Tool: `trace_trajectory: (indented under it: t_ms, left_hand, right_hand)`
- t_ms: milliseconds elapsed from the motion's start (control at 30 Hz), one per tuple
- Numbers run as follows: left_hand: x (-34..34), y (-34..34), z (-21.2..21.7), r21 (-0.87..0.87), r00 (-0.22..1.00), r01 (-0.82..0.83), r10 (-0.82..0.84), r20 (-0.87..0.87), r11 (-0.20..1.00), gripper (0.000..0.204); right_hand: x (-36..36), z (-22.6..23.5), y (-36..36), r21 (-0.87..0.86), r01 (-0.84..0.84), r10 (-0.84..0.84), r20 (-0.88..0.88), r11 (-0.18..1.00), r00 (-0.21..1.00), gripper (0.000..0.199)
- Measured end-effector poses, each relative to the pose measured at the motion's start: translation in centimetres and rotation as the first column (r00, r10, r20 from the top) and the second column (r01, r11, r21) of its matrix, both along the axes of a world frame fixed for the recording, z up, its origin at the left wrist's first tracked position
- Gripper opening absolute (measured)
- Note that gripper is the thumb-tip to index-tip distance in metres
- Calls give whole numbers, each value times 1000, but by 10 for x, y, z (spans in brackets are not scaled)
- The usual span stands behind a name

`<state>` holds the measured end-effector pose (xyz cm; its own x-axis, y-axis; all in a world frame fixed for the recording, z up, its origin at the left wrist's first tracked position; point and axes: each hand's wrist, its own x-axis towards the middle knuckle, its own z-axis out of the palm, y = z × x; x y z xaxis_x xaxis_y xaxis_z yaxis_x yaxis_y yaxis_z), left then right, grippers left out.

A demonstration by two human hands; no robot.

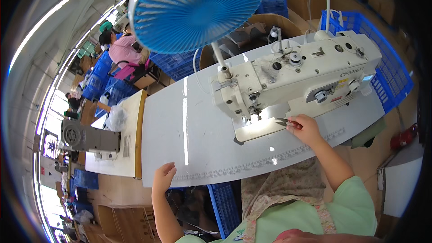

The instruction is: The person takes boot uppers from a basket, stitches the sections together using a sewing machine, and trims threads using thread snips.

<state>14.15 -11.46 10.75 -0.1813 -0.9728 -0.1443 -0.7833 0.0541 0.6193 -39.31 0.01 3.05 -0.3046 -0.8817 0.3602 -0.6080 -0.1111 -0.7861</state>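
Observation:
My right hand (pixel 306 130) is closed around a small pair of thread snips (pixel 282 121) with red handles. Its dark blades point left, toward the lit needle area of a white sewing machine (pixel 288 69). Beneath the snips lies the machine's pale bed plate (pixel 258 130). At the near left edge of the grey sewing table (pixel 166 121), my left hand (pixel 164 176) hovers with its fingers loosely extended and nothing in it. No fabric shows under the needle.
A blue fan (pixel 200 13) stands over the table's far side. Blue crates (pixel 378 58) flank the machine, and another blue crate (pixel 223 209) with dark pieces sits below the front edge. Leftward stands a second sewing table (pixel 130 139). A person in pink (pixel 126 49) sits farther back.

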Motion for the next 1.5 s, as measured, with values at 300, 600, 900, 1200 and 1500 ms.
trace_trajectory:
  t_ms: [300,600,900,1200,1500]
  left_hand:
    - [99,116,-31,-118,777,-629,618,-121,768,27]
    - [166,248,-147,251,693,-708,582,426,660,27]
    - [43,174,-116,617,827,-296,518,-216,729,16]
    - [-208,32,-47,-115,933,119,-151,-327,986,19]
    - [-312,-44,-98,-509,968,31,-153,-200,860,15]
  right_hand:
    - [0,-8,2,-44,28,-45,-461,999,886,24]
    - [6,-16,1,11,-9,14,-582,1000,813,33]
    - [33,-14,20,22,-36,42,-577,999,816,40]
    - [30,1,28,-22,12,-22,-538,1000,842,37]
    - [34,-4,22,13,4,3,-526,1000,850,34]
